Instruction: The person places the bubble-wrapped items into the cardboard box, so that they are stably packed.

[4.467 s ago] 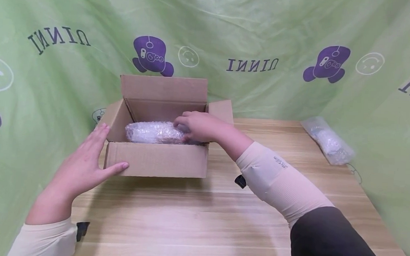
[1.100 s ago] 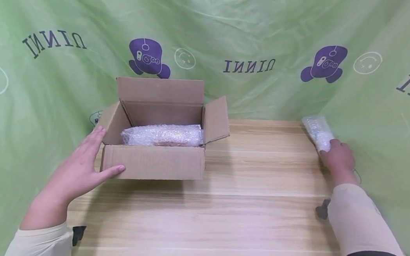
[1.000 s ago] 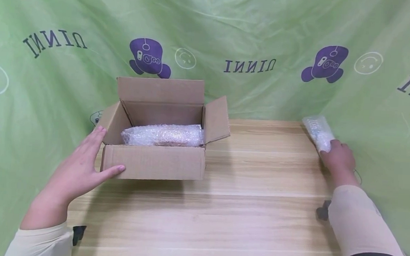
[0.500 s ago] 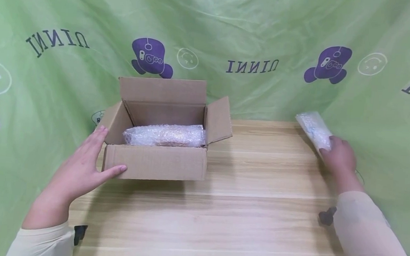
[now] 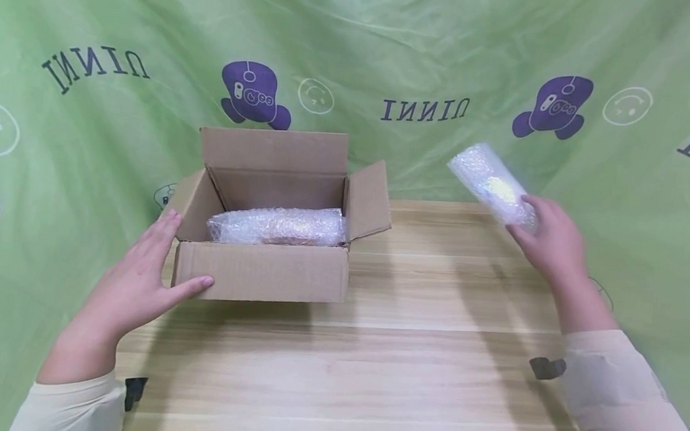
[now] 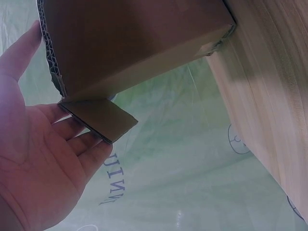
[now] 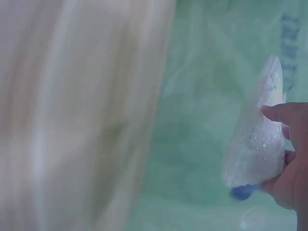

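My right hand (image 5: 557, 245) grips one end of a bubble-wrapped package (image 5: 492, 185), raised above the right part of the table. In the right wrist view the thumb lies on one face of the wrapped package (image 7: 257, 139), the fingers behind it. The wrap hides most of its contents. An uncovered cardboard box (image 5: 261, 273) stands at centre left with its flaps spread. Inside lies another bubble-wrapped bundle (image 5: 276, 226). My left hand (image 5: 139, 282) rests at the box's left front corner, fingers straight along the side flap (image 6: 103, 118), thumb on the front flap.
The wooden table (image 5: 382, 376) runs back to a green printed curtain (image 5: 426, 55), close behind the box. The box's right flap (image 5: 369, 204) juts out toward the right hand. A thin cord (image 5: 603, 292) shows beside the table's right edge.
My right hand has left the bundle in the box, reached to the far right, taken hold of the wrapped package and lifted it up and leftward. The left hand stays at the box.
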Demonstrator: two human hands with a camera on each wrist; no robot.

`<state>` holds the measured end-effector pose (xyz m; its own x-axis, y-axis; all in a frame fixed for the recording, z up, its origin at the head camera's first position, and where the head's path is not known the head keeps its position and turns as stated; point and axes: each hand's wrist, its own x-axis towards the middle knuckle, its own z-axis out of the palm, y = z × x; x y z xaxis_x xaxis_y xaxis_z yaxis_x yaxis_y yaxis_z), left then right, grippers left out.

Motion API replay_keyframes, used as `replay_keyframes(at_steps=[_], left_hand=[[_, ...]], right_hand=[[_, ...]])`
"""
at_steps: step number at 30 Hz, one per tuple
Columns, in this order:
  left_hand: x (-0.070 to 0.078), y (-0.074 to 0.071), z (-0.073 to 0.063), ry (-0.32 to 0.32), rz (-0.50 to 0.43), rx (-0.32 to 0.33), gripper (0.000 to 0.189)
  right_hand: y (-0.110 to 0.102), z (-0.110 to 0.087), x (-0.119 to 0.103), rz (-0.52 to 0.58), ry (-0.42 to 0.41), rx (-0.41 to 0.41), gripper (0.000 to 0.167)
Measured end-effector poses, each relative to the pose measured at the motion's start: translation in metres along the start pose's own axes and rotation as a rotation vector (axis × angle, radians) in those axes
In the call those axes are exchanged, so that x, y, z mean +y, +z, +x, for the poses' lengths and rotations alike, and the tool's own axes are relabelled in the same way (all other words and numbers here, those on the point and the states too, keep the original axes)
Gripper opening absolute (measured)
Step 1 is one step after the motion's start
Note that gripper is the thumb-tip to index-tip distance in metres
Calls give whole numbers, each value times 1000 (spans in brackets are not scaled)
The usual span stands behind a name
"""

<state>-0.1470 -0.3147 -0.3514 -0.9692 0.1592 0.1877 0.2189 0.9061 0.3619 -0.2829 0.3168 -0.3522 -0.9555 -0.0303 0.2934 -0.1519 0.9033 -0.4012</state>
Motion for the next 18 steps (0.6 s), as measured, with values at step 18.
replay_keyframes(at_steps=[18], left_hand=[[-1, 1, 1, 1, -5, 3, 111]], right_hand=[[-40, -13, -144, 70, -395, 175, 60]])
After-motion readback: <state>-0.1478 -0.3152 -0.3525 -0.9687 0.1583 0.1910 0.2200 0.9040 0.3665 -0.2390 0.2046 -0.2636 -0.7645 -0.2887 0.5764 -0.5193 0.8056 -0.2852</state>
